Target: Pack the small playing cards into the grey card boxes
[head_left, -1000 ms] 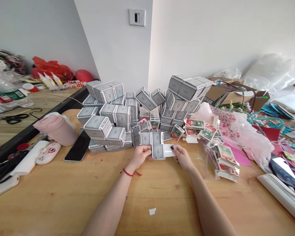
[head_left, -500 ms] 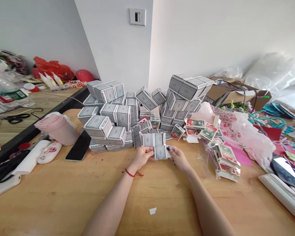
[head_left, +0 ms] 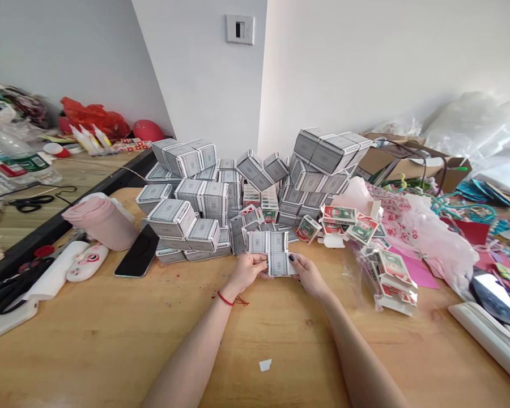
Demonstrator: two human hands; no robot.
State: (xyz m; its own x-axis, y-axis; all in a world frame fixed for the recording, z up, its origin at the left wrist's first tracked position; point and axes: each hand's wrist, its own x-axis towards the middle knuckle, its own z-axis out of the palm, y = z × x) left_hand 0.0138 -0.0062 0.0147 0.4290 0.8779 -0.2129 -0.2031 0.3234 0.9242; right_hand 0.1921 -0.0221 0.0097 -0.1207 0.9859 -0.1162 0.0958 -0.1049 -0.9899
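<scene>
Between my two hands is a small group of grey-backed playing cards point(head_left: 277, 255), partly overlapping at right angles. My left hand point(head_left: 250, 271), with a red string at its wrist, pinches the left side of the cards. On the other side, my right hand point(head_left: 306, 273) grips a card's right end, thumb on top, where a bit of a white face shows. Just behind stand grey blocks built from folded playing cards point(head_left: 212, 201). A few loose cards with red hearts point(head_left: 250, 213) lean against them.
Red and green card boxes point(head_left: 340, 214) lie right of the blocks, with more in clear plastic point(head_left: 393, 269). A black phone point(head_left: 138, 252) and pink cup point(head_left: 104, 221) stand left. One white paper scrap point(head_left: 265, 365) lies in front. Craft bits and bags crowd the right.
My right hand has shifted slightly left against the cards, and less of the white card face shows by its thumb. The view has turned very slightly.
</scene>
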